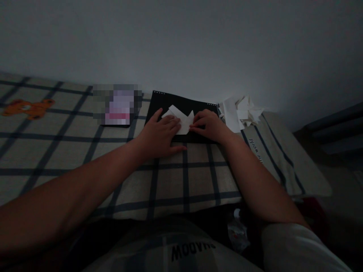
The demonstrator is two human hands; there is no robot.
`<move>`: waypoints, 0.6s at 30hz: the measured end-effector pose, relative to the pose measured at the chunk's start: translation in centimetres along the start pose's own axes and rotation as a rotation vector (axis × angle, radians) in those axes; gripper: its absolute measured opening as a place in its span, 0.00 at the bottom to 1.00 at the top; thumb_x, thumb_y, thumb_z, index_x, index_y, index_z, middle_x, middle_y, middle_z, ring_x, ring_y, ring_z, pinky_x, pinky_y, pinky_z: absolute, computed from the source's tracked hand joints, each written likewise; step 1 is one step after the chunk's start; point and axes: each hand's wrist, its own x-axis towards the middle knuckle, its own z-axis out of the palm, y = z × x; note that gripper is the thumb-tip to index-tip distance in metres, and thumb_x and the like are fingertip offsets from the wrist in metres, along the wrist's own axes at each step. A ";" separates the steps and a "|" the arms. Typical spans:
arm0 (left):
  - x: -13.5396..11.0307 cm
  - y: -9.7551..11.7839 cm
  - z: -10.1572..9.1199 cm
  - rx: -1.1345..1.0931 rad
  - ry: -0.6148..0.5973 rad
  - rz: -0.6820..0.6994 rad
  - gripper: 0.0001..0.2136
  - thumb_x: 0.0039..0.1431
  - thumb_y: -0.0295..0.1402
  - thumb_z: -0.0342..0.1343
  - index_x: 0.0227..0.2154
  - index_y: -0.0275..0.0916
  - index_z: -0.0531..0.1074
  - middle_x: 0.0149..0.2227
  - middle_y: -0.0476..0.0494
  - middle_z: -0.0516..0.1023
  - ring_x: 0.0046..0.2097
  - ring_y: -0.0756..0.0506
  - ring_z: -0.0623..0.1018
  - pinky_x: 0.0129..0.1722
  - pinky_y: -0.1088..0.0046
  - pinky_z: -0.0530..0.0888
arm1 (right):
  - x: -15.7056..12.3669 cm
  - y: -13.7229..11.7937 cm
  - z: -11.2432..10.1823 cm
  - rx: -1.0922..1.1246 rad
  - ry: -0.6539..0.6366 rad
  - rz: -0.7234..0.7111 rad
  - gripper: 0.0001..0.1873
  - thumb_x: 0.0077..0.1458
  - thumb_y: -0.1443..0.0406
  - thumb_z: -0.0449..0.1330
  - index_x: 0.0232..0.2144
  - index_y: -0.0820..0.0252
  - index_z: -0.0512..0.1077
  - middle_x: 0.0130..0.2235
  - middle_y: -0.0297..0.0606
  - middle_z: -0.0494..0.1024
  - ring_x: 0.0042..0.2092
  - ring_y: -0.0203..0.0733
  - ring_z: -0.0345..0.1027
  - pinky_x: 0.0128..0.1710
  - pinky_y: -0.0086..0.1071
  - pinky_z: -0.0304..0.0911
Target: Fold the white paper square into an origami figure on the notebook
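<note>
A folded piece of white paper [185, 122] lies on a black sheet or notebook cover [181, 101] with small holes along its far edge. My left hand [160, 134] rests on the paper's left part, fingers stretched out and spread, thumb toward me. At the paper's right side, my right hand [208, 124] pinches its edge between thumb and fingertips, just below a pointed corner that stands up. Part of the paper is hidden under my left fingers.
White paper pieces [244, 111] are piled right of the black cover. Farther left stand a device with a blurred, lit screen [120, 107] and a flat orange object [28, 108]. A checked cloth [70, 151] covers the surface, which meets a wall [181, 45] behind.
</note>
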 end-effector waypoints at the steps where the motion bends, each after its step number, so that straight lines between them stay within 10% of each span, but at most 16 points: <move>1: 0.0 0.0 0.1 0.011 -0.002 -0.015 0.38 0.68 0.62 0.47 0.67 0.36 0.69 0.71 0.33 0.68 0.72 0.33 0.65 0.75 0.45 0.46 | 0.0 -0.3 -0.1 0.007 -0.014 -0.021 0.14 0.67 0.54 0.62 0.39 0.51 0.86 0.46 0.42 0.81 0.50 0.51 0.68 0.54 0.48 0.62; 18: -0.1 1.1 -0.4 0.000 -0.008 -0.008 0.33 0.72 0.52 0.47 0.66 0.30 0.70 0.65 0.29 0.75 0.66 0.33 0.74 0.69 0.51 0.63 | 0.1 -3.1 0.7 -0.167 -0.042 -0.009 0.23 0.73 0.60 0.49 0.61 0.53 0.77 0.53 0.49 0.77 0.54 0.53 0.66 0.53 0.46 0.64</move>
